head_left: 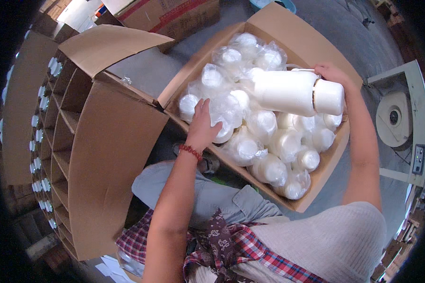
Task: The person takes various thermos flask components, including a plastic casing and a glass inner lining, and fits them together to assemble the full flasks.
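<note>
Your sweater (325, 240) faces the box (328, 170), over which your right hand (333, 75) grips the white flask (285, 92), likely stiff and slippery, best held by its handle (304, 70), while your left hand (204, 129) spreads open.

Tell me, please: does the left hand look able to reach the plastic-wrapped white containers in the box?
Yes, most likely: the left hand looks empty, is right at the plastic-wrapped white containers, and the box stands open above them.

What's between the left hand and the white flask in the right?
In the head view, white items wrapped in clear plastic lie between the left hand and the white flask.
</note>
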A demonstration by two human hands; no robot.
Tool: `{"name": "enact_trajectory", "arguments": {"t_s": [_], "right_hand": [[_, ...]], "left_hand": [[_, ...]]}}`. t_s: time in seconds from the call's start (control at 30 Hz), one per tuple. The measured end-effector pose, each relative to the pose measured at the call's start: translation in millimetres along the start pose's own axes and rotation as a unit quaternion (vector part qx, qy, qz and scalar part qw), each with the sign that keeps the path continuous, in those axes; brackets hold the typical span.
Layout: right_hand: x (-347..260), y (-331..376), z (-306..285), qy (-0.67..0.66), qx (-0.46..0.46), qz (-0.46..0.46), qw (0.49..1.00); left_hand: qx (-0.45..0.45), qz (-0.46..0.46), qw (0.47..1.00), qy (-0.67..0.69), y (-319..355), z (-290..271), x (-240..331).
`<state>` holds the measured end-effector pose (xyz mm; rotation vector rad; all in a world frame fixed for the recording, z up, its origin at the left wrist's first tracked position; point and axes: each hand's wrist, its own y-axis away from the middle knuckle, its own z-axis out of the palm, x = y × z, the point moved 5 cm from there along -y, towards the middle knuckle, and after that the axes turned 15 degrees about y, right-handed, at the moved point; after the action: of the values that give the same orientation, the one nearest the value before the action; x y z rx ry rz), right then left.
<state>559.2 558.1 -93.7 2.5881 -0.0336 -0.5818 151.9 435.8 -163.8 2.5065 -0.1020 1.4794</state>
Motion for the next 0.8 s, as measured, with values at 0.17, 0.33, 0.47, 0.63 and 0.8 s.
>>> {"name": "enact_trajectory", "arguments": {"t_s": [0.17, 0.33, 0.47, 0.63, 0.8], "right_hand": [[-96, 87, 35, -0.171, 0.029, -0.160, 0.972], [-249, 162, 150, -0.133, 0.048, -0.415, 0.899], [-354, 217, 306, -0.482, -0.240, -0.317, 0.781], [-406, 259, 297, -0.262, -0.037, -0.524, 0.809], [-466, 343, 229, -0.101, 0.119, -0.745, 0.649]], "left_hand": [[0.066, 0.055, 0.940, 0.330, 71, -43, 64], [0.296, 0.127, 0.875, 0.360, 199, -155, 65], [0.490, 0.187, 0.842, 0.128, 324, -216, 96], [0.417, 0.142, 0.892, -0.102, 408, -200, 110], [0.470, 0.147, 0.870, -0.027, 407, -193, 100]]}}
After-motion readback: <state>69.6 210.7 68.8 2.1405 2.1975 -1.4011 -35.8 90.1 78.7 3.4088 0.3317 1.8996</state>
